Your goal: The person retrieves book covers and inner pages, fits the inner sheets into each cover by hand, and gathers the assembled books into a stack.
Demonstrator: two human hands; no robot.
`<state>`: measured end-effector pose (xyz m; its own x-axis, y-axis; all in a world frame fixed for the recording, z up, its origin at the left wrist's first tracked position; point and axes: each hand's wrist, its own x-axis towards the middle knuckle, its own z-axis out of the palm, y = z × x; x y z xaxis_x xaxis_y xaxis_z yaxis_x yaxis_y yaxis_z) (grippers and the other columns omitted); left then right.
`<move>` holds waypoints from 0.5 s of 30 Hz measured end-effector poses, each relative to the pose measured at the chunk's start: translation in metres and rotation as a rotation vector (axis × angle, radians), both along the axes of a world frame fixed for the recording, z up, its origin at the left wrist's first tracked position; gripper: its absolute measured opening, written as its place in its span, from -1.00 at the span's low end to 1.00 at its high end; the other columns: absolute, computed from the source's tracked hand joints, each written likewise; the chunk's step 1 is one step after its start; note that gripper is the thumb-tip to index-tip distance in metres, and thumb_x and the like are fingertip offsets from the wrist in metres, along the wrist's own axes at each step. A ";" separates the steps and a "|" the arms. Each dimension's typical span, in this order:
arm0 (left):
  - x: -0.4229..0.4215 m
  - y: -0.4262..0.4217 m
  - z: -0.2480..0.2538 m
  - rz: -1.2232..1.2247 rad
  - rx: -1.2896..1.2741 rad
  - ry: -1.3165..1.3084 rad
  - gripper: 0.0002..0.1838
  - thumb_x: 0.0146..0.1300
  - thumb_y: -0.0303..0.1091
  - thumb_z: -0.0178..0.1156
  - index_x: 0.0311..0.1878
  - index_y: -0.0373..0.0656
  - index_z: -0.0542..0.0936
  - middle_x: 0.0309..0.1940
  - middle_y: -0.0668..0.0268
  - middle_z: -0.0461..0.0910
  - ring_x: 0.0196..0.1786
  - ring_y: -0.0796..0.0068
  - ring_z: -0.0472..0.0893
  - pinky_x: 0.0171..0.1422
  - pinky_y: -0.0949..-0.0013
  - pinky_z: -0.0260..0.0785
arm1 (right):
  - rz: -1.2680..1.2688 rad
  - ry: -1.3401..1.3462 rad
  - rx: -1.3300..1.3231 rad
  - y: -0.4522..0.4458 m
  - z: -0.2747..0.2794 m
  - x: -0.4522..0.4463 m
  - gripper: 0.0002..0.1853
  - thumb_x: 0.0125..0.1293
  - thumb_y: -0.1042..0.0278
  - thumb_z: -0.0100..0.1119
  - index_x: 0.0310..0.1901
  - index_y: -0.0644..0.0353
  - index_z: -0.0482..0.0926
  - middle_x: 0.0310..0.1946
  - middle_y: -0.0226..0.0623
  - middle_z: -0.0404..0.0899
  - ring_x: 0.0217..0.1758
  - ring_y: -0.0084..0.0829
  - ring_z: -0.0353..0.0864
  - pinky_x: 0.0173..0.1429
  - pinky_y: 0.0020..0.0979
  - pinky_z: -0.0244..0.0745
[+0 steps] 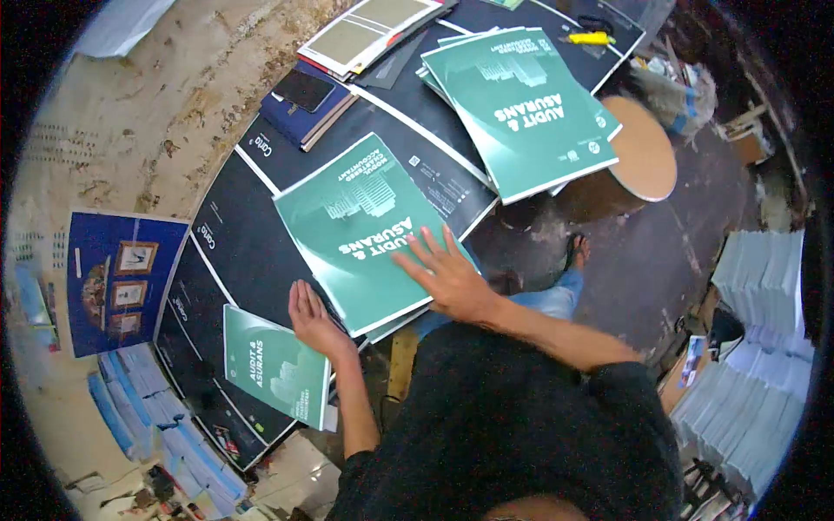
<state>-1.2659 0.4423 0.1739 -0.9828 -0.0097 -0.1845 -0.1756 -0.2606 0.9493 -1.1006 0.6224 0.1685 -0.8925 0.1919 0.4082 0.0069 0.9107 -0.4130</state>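
Note:
A green book titled "Audit & Asurans" lies on the black table in front of me, its title upside down from my side. My right hand rests on its cover with the fingers spread over the title. Against the book's lower left edge is my left hand, fingers stretched out and close together. Another green book lies left of that hand. Farther off to the right is a pile of the same green books, stacked unevenly. What lies under the middle book is mostly hidden.
At the back are a phone on dark notebooks, a magazine and a yellow cutter. A round stool stands right of the table. Tall paper stacks sit on the floor at right.

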 end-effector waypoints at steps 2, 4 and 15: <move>0.023 0.024 0.010 -0.300 -0.607 0.427 -0.51 0.54 -0.25 -0.11 0.38 -0.40 0.32 0.42 -0.09 0.31 0.50 0.01 0.28 0.59 0.12 0.06 | 0.000 0.041 -0.151 0.007 0.004 0.008 -0.22 0.16 0.50 0.14 0.49 0.13 0.23 0.40 0.11 0.32 0.49 0.15 0.26 0.54 0.22 0.05; 0.051 0.050 0.004 -0.542 -0.594 0.629 -0.47 0.47 -0.22 0.02 0.40 -0.32 0.35 0.48 -0.11 0.20 0.54 -0.13 0.16 0.61 -0.09 -0.10 | -0.084 0.222 -0.441 0.014 -0.002 0.017 -0.20 0.11 0.57 0.19 0.47 0.19 0.25 0.40 0.08 0.34 0.46 0.02 0.36 0.50 0.00 0.26; 0.083 0.075 0.000 -0.912 -1.253 1.009 -0.29 0.45 0.11 -0.05 0.58 0.07 0.14 0.60 0.03 -0.07 0.62 -0.11 -0.08 0.56 -0.42 -0.40 | -0.501 0.490 -0.583 0.057 -0.020 0.034 -0.70 0.26 0.53 0.20 0.04 0.18 0.69 -0.39 -0.05 0.71 -0.52 -0.27 0.69 -0.42 -0.29 0.56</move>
<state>-1.1834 0.5170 0.1741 -0.4803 0.8714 0.0999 0.8473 0.4315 0.3095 -1.0671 0.6792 0.1485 -0.4012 0.8055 0.4362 0.0484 0.4942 -0.8680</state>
